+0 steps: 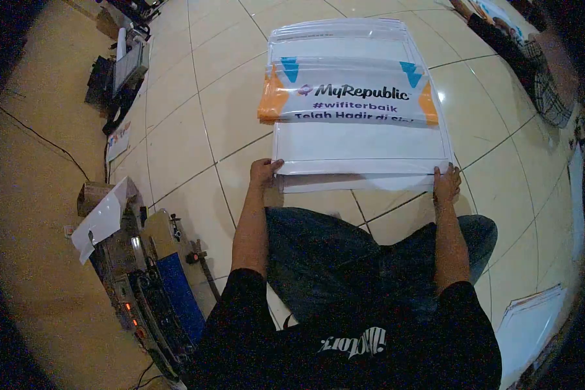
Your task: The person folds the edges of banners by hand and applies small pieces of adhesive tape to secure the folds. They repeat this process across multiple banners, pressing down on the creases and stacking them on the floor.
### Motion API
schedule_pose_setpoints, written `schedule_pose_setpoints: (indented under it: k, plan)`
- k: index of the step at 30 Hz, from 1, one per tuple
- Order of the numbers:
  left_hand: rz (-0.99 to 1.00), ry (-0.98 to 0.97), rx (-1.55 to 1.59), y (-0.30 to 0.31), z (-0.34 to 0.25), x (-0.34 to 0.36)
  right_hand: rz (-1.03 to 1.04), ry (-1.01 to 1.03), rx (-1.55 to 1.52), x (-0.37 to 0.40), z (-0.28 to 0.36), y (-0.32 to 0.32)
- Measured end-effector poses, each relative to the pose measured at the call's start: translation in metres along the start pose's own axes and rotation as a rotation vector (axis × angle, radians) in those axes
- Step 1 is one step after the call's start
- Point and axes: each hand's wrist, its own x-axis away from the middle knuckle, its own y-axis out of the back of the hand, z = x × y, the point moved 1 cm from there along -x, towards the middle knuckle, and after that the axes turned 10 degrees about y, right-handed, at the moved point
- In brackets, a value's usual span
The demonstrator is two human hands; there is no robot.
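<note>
A white vinyl banner (pixel 364 142) lies on the tiled floor in front of my crossed legs. Its near edge is lifted a little, and a second white edge shows beneath it. My left hand (pixel 265 172) is closed on the near left corner, thumb on top. At the near right corner, my right hand (pixel 446 182) grips the same edge with its fingers curled around the side. Across the middle of the sheet lies a folded-over printed part (pixel 351 94) with "MyRepublic" lettering, orange sides and blue shapes. Further white layers show at the far end.
To my left stands a machine (pixel 143 312) with orange lights and a blue panel, a white sheet (pixel 107 218) draped at its top. White sheets (pixel 530 318) lie at lower right. Another person's arm (pixel 500 39) reaches in at upper right. Dark equipment (pixel 120 75) sits upper left.
</note>
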Motion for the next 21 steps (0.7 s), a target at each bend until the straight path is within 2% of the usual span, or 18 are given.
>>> schedule_pose_setpoints:
  k: [6,8,11,12,14,16,18,20,21]
  plan:
    - [0.007,-0.038,0.128,-0.002,0.005,-0.018,0.095,-0.022,0.033,-0.008,0.003,0.015]
    - [-0.057,-0.025,-0.078,0.000,0.002,-0.016,0.120,-0.011,0.006,-0.006,0.000,0.020]
    - [-0.101,-0.083,0.004,-0.004,0.002,-0.011,0.100,0.036,-0.102,-0.008,-0.007,0.026]
    - [-0.090,-0.088,0.008,-0.006,0.019,-0.029,0.095,0.031,-0.093,-0.011,-0.012,0.022]
    - [0.155,-0.844,-0.086,-0.009,0.064,-0.081,-0.010,0.161,-0.198,-0.017,-0.034,-0.002]
    - [-0.127,-1.069,-0.734,0.012,0.021,-0.033,-0.090,0.232,-0.120,-0.022,-0.047,-0.022]
    - [0.225,0.033,0.380,0.016,-0.005,0.012,0.009,-0.001,-0.200,-0.015,-0.022,0.010]
    - [0.142,0.031,0.147,0.020,-0.010,0.014,0.039,0.028,-0.213,-0.010,-0.009,0.038]
    - [0.160,0.020,0.141,0.021,-0.003,0.007,0.029,0.011,-0.204,-0.008,-0.004,0.045]
